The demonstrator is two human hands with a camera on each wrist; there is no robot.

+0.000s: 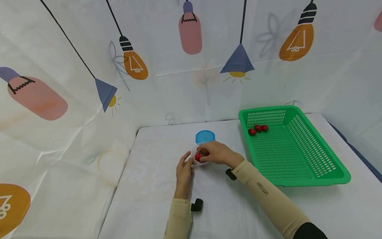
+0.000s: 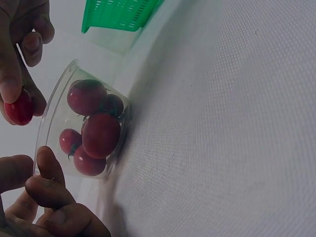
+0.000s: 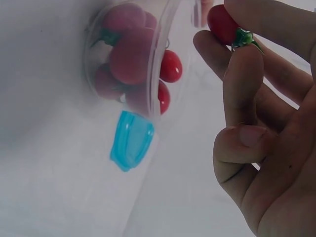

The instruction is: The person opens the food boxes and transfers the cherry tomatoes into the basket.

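A clear plastic cup (image 2: 74, 123) stands on the white table with several cherry tomatoes (image 2: 101, 136) inside. Its rim is at the fingertips of my left hand (image 1: 184, 172), which holds the cup from the left side. Over the cup's mouth, my right hand (image 1: 219, 153) pinches one cherry tomato (image 3: 223, 23) between thumb and fingers. Green leaves at its stem show in the right wrist view. Just beyond the cup lies a blue lid (image 1: 205, 136). In the head view the right fingers hide part of the cup's contents.
To the right stands a large green basket (image 1: 298, 182) with slotted walls. Three red tomatoes (image 1: 258, 128) lie in its far left corner. A printed white cloth (image 1: 167, 96) hangs behind the table (image 1: 149, 186) and along its left side.
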